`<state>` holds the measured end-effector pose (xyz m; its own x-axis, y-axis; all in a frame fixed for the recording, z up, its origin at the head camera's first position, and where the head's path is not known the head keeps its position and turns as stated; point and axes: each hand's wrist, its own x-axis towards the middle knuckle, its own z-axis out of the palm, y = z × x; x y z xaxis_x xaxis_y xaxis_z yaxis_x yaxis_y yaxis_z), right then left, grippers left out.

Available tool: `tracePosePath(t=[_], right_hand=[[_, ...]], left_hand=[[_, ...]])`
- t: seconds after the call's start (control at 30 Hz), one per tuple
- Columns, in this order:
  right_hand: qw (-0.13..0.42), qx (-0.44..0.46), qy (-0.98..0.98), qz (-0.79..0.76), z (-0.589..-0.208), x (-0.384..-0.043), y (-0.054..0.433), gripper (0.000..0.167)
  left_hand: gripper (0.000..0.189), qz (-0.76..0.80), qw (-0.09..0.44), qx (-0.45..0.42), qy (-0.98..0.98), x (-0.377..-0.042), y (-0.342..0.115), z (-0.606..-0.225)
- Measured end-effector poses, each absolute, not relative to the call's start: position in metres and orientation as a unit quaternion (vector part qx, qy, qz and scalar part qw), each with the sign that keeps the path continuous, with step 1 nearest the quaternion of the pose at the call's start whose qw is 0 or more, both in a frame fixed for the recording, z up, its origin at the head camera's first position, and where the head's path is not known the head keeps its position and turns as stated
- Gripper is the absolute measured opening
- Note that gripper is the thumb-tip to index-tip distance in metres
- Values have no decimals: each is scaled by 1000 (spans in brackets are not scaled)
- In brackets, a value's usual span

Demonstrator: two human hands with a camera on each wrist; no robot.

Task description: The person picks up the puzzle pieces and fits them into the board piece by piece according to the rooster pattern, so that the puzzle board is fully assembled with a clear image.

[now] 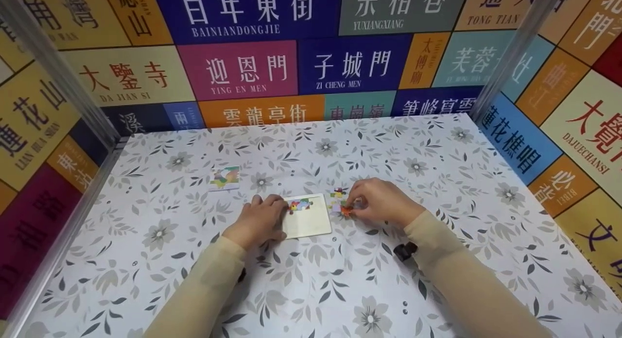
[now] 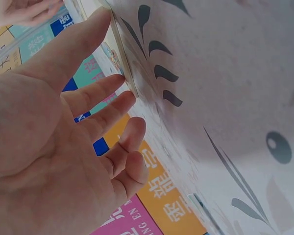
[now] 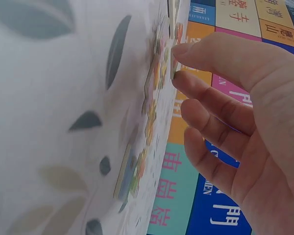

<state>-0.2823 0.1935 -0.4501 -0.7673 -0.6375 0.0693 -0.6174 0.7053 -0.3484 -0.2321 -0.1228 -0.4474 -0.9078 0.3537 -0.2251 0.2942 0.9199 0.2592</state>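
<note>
A pale, shallow puzzle tray (image 1: 307, 221) lies on the table with a few joined puzzle pieces (image 1: 300, 205) along its far edge. My left hand (image 1: 260, 219) rests at the tray's left side, thumb and fingertips touching its edge. In the left wrist view the thumb and first two fingers of the left hand (image 2: 83, 107) reach that edge rather straight. Right of the tray, my right hand (image 1: 376, 202) pinches an orange puzzle piece (image 1: 346, 211) between thumb and index finger. Loose puzzle pieces (image 3: 151, 117) lie beside it on the table.
A square patch of colourful puzzle (image 1: 225, 178) lies farther back on the left. White cloth with grey leaves and flowers covers the table (image 1: 311, 279). Panels with Chinese lettering (image 1: 238, 68) stand behind and at both sides.
</note>
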Motion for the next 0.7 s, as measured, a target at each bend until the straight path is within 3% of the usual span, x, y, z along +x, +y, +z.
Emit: tracePosePath(t=[0.7], right_hand=[[56, -342, 923, -168, -441, -302, 147, 16]], left_hand=[[65, 116, 126, 176, 969, -230, -123, -445]])
